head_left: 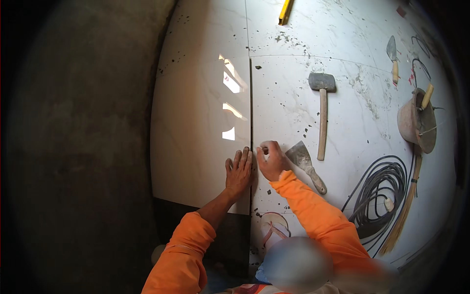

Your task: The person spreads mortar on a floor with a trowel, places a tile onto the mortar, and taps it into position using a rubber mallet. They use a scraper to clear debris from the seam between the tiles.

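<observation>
My left hand lies flat, fingers spread, on the near edge of a glossy white marble-look tile, right beside the dark joint that runs between it and the dusty tile on the right. My right hand rests on the right-hand tile at the same joint, fingers curled around something small and pale that I cannot make out. The two hands are almost touching across the joint. A putty knife with a pale handle lies just right of my right hand.
A rubber mallet lies on the right tile. A coiled black cable, a straw broom, a mortar pan, a trowel and a yellow level lie around. Bare grey cement borders the left. A sandalled foot stands nearby.
</observation>
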Tool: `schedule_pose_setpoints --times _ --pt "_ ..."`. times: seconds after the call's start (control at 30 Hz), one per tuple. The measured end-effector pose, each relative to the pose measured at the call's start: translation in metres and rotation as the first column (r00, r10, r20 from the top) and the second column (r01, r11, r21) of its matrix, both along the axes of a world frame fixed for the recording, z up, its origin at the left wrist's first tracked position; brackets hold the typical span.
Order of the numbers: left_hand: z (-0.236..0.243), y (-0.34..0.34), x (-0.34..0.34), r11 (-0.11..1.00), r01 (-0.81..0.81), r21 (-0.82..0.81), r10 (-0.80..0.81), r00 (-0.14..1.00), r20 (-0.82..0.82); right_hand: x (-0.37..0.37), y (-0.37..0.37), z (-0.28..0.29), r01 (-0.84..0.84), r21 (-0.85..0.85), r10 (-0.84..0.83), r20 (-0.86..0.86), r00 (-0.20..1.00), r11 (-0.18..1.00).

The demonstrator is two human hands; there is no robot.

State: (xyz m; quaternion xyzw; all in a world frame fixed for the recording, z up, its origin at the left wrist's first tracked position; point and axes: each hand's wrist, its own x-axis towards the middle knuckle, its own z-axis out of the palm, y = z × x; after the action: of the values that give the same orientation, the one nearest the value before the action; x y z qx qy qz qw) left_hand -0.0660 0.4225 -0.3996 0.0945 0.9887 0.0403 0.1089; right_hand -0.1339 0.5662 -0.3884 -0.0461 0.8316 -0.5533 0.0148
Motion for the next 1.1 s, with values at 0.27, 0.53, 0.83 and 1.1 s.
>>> schedule_pose_setpoints --times 0.27,0.53,0.83,1.1 --pt "-0.024 0.004 -0.002 0.989 0.044 -0.141 -0.025 0.991 0.132 -0.066 -0.074 -0.05 0.064 0.246 -0.105 0.157 0.982 0.967" --pt "-0.023 -0.002 0.001 0.987 0.074 -0.144 -0.053 0.988 0.146 -0.074 -0.082 -0.025 -0.268 0.651 0.108 0.275 0.955 0.71" --pt "-0.039 -0.046 0.004 0.914 0.019 -0.405 -0.029 0.999 -0.02 -0.074 -0.083 0.021 -0.276 0.317 0.098 0.48 0.872 0.907" --pt "-0.031 -0.077 -0.002 0.95 -0.29 -0.116 0.302 0.947 0.108 -0.058 -0.099 -0.013 -0.226 0.472 0.316 -0.118 0.941 0.852"
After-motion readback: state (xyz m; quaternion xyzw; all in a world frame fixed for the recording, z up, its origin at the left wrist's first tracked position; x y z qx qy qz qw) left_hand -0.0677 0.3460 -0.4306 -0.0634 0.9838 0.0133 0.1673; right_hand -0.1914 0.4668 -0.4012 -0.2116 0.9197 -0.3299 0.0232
